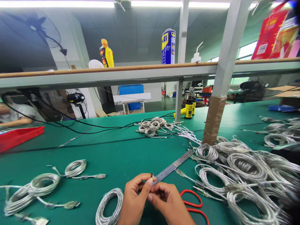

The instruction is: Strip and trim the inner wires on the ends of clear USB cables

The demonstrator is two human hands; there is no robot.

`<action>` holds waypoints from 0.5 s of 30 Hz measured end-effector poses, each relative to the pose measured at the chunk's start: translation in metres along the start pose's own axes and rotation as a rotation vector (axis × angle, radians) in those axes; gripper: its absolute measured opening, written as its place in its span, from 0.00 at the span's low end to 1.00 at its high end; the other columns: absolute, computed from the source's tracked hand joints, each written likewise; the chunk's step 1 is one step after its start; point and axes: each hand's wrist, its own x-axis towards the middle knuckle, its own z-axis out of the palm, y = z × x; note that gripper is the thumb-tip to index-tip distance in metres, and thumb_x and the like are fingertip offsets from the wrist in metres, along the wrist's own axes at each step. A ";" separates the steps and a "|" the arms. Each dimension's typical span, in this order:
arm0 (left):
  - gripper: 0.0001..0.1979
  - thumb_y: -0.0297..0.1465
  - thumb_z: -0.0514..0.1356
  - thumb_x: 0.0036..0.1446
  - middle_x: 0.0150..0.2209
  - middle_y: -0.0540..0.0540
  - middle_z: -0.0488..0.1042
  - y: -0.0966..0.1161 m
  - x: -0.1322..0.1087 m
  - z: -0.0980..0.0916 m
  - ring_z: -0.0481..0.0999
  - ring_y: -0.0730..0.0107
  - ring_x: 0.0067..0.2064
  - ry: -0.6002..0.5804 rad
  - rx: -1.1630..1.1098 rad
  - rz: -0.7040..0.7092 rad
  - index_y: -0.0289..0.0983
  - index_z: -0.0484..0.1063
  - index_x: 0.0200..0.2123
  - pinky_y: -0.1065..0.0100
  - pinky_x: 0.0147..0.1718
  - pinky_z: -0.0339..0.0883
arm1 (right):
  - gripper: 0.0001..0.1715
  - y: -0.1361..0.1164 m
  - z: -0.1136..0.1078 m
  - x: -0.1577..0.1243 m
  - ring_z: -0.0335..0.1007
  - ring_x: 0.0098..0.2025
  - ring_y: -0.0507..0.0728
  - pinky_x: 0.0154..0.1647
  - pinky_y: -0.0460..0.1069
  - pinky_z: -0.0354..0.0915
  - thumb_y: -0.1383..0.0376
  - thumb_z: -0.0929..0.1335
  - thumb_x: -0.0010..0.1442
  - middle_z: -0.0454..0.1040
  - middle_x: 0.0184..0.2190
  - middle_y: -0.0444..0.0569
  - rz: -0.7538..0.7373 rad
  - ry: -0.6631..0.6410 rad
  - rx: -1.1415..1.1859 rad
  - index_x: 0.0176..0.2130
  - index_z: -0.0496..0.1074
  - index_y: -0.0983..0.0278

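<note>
My left hand [136, 195] and my right hand [166, 200] meet at the bottom centre, their fingertips pinching a thin cable end [151, 175] with a small dark-red tip. A steel ruler [174, 165] lies angled up and right, its lower end against my right fingers. A coil of clear braided cable [109, 206] sits just left of my left hand. Red-handled scissors [193, 200] lie close to my right hand, partly hidden by it. A large heap of clear USB cable coils [246, 168] spreads to the right.
The green workbench [112, 153] holds more cable coils [43, 184] at left and a bundle [152, 126] at the far side. A tape-wrapped post [214, 118] stands on the bench. A co-worker's arm [16, 122] rests beyond a red tray [20, 137].
</note>
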 end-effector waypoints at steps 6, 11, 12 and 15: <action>0.09 0.36 0.60 0.47 0.27 0.46 0.76 0.000 -0.004 0.001 0.73 0.66 0.30 0.001 0.004 0.012 0.35 0.74 0.26 0.72 0.29 0.67 | 0.12 -0.003 0.004 -0.004 0.51 0.21 0.49 0.22 0.44 0.51 0.59 0.66 0.46 0.59 0.19 0.41 -0.039 0.059 -0.185 0.22 0.65 0.66; 0.08 0.36 0.61 0.47 0.25 0.47 0.76 -0.001 -0.003 0.001 0.73 0.68 0.29 0.004 -0.062 0.000 0.36 0.75 0.26 0.73 0.28 0.67 | 0.11 -0.001 0.003 -0.006 0.52 0.22 0.49 0.22 0.43 0.52 0.60 0.65 0.47 0.60 0.19 0.42 -0.070 0.036 -0.221 0.24 0.65 0.66; 0.09 0.36 0.61 0.46 0.25 0.47 0.76 -0.001 -0.002 0.001 0.73 0.68 0.29 0.005 -0.085 -0.007 0.36 0.75 0.26 0.73 0.28 0.67 | 0.11 -0.001 0.003 -0.006 0.52 0.22 0.49 0.22 0.43 0.52 0.60 0.65 0.47 0.60 0.19 0.42 -0.071 0.032 -0.221 0.24 0.65 0.66; 0.09 0.36 0.62 0.45 0.23 0.47 0.76 -0.002 -0.001 0.002 0.72 0.69 0.27 0.016 -0.147 -0.034 0.35 0.75 0.25 0.74 0.27 0.67 | 0.11 0.000 0.003 -0.007 0.51 0.22 0.49 0.23 0.43 0.52 0.60 0.66 0.47 0.59 0.20 0.41 -0.069 0.018 -0.198 0.25 0.64 0.66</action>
